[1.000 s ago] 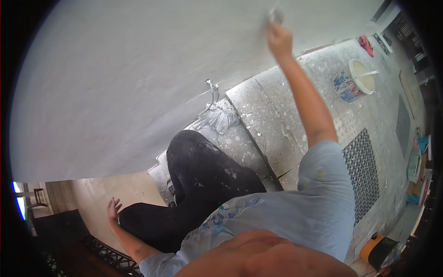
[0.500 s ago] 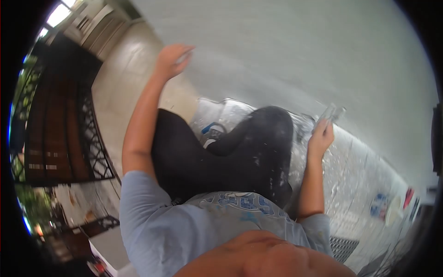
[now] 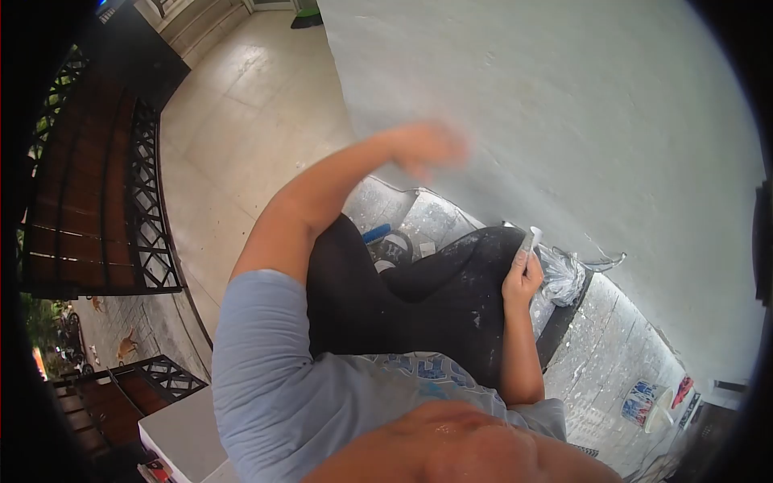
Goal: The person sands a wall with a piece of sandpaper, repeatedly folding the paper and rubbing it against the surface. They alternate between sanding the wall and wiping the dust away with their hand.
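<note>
My left hand [image 3: 431,150] is raised in front of the grey-white wall [image 3: 555,105], smeared by motion. Its fingers are too blurred to show whether anything is in them, or whether it touches the wall. At my right knee, my right hand [image 3: 523,282] is closed around a small white-smeared scraper [image 3: 531,239], its pale end pointing up. Just beyond that hand, a crumpled clear plastic bag [image 3: 561,278] lies at the foot of the wall.
I sit on white-spattered boards [image 3: 608,342] with my legs folded. A labelled white bucket [image 3: 646,405] stands at the lower right, beside a red object [image 3: 683,391]. To the left are a tiled floor [image 3: 241,121] and a dark brown gate [image 3: 88,193]. A green broom head [image 3: 306,18] lies far off.
My left hand has swung right, from over the tiled floor to in front of the wall. My right hand has drawn back to my knee, still gripping the scraper. The view has shifted.
</note>
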`<action>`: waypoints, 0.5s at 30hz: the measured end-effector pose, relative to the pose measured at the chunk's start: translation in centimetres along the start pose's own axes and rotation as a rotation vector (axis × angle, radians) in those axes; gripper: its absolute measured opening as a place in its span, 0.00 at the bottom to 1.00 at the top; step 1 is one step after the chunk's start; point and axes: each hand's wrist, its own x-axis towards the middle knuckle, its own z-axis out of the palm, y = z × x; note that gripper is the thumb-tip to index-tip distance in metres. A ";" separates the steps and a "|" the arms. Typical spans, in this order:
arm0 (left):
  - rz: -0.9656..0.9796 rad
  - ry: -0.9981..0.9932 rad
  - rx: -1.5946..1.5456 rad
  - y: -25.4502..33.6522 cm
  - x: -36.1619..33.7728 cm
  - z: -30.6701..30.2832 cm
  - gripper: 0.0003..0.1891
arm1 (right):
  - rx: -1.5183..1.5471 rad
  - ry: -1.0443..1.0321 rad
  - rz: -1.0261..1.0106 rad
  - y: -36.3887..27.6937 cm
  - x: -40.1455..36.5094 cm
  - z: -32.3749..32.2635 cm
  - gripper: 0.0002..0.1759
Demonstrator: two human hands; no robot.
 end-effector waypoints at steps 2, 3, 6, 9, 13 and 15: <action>0.634 0.048 -0.019 2.1 1.7 4.1 0.32 | 0.002 0.062 0.024 0.0 0.2 0.7 0.12; 0.749 0.298 0.096 3.8 1.8 5.1 0.28 | -0.053 0.034 -0.042 -0.2 0.2 0.8 0.13; 0.137 0.067 -0.351 5.5 3.3 3.1 0.24 | -0.218 0.072 -0.306 -0.9 0.1 0.7 0.13; -0.114 0.385 -1.084 10.2 7.3 0.1 0.26 | -0.192 -0.045 -0.387 -1.7 -0.4 -0.4 0.04; -0.279 -0.116 -1.423 15.2 9.7 -3.0 0.14 | -0.116 -0.064 -0.404 -2.0 -0.3 -1.0 0.06; -0.347 -0.166 -1.420 17.0 10.3 -3.3 0.12 | -0.103 -0.069 -0.387 -2.1 -0.5 -1.5 0.07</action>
